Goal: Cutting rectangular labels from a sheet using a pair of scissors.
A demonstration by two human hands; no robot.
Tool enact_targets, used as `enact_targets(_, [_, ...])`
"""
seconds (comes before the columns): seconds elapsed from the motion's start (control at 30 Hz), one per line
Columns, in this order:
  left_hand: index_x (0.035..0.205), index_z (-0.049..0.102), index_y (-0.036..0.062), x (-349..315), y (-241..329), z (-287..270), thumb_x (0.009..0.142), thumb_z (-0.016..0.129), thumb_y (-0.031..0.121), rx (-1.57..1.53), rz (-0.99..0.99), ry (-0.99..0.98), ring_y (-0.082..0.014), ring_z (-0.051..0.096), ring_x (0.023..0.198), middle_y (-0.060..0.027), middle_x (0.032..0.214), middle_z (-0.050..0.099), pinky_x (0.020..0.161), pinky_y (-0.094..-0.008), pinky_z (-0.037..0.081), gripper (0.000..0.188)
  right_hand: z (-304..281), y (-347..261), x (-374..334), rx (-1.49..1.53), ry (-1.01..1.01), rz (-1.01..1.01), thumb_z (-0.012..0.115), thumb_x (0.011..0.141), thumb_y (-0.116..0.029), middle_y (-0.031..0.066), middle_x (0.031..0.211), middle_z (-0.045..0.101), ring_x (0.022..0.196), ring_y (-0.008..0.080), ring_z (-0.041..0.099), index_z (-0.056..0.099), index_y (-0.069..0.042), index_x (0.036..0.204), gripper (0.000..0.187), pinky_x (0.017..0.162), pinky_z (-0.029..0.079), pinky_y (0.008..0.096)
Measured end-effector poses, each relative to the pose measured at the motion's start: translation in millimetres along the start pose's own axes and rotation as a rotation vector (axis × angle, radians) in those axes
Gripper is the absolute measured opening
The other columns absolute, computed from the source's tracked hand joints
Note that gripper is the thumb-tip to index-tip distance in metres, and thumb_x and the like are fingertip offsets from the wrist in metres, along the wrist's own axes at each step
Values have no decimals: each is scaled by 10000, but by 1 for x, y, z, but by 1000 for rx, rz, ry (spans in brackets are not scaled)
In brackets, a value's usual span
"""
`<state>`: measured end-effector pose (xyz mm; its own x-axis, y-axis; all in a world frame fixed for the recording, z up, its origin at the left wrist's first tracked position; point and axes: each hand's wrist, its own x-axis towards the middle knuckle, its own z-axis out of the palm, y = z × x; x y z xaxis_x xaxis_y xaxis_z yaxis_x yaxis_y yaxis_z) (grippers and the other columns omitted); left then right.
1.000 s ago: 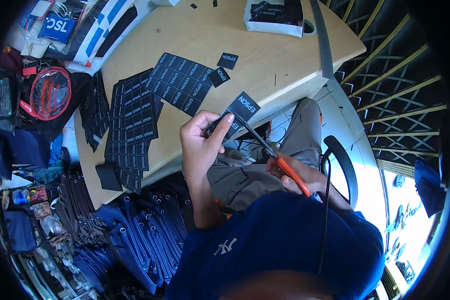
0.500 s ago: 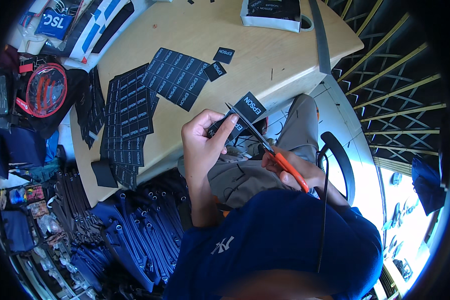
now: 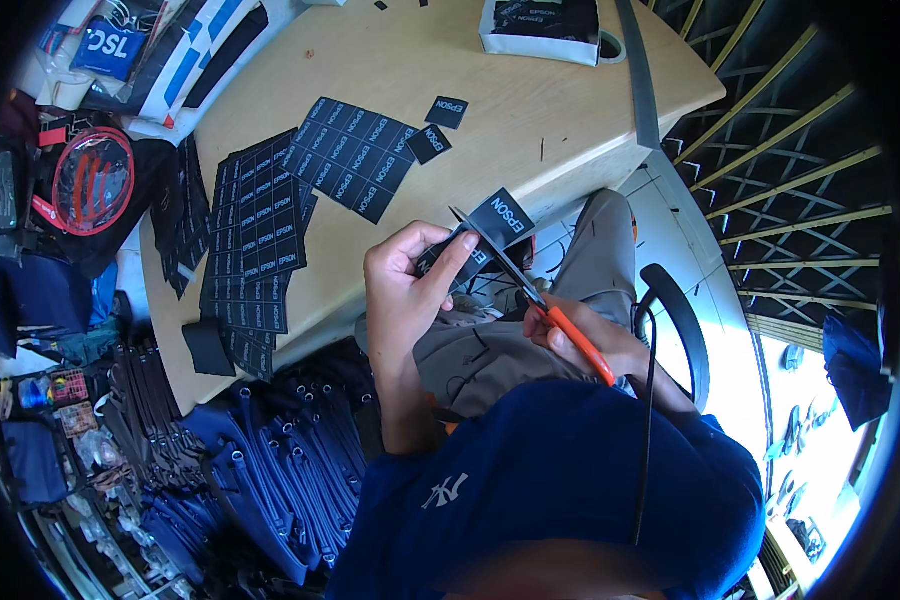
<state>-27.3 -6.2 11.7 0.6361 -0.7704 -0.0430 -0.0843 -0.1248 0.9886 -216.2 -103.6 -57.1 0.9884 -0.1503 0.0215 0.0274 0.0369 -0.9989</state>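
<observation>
My left hand [image 3: 415,270] pinches a small strip of black printed labels [image 3: 502,218] between thumb and fingers, over my lap. My right hand [image 3: 590,335] grips orange-handled scissors [image 3: 578,342]. Their dark blades lie across the strip just beyond my left thumb, with one label square on the far side of them. On the table to the left lie black label sheets [image 3: 355,155] and a stack of long sheets [image 3: 260,215]. Two single cut labels [image 3: 447,111] rest near the sheets' right corner.
The wooden table [image 3: 530,130] curves round ahead of me. A white box of black pieces [image 3: 540,40] stands at its far side, beside a tape roll [image 3: 613,47] and a grey strap [image 3: 642,90]. Blue straps with rings [image 3: 290,460] hang at lower left. A metal folding gate [image 3: 790,150] is at right.
The scissor blades have come closer together across the label strip. Both hands stay nearly in place.
</observation>
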Motion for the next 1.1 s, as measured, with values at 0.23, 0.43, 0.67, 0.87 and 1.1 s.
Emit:
enact_targets(0.23, [807, 619, -41, 0, -3, -6, 841, 663, 122, -30, -18, -42, -4, 431, 440, 4, 588, 552, 372, -169, 322, 172, -1, -13, 2, 24, -22, 95, 390, 958, -419, 84, 740, 446, 652, 172, 439, 486, -15, 826, 435, 605, 369, 349])
enact_targets(0.43, [810, 625, -39, 1, -1, -8, 855, 647, 132, -12, -31, -36, -9, 423, 423, 11, 563, 534, 372, -169, 314, 178, -1, -10, 2, 43, -56, 142, 385, 959, -425, 35, 626, 399, 537, 133, 399, 455, -33, 764, 443, 527, 349, 310])
enact_targets(0.67, [805, 629, -31, 4, -2, -9, 854, 650, 144, 2, -42, -52, -7, 424, 421, 17, 559, 529, 368, -166, 309, 183, 3, -1, 2, -32, 14, 77, 394, 957, -425, 13, 535, 412, 456, 119, 411, 465, -40, 711, 462, 456, 344, 301])
enact_targets(0.87, [785, 630, -27, 20, 2, -14, 846, 659, 145, 34, -33, -69, -9, 425, 418, 17, 562, 531, 368, -164, 309, 184, 3, -8, 14, -63, 54, 110, 386, 968, -399, 8, 507, 415, 449, 113, 422, 449, -42, 663, 474, 448, 344, 291])
enact_targets(1.1, [789, 642, -7, 59, 13, -35, 846, 651, 123, 73, 20, -73, -5, 395, 428, 25, 591, 547, 381, -162, 282, 143, -10, -34, 52, -35, 54, 211, 408, 965, -392, 6, 452, 418, 410, 100, 431, 444, -27, 610, 511, 422, 354, 276])
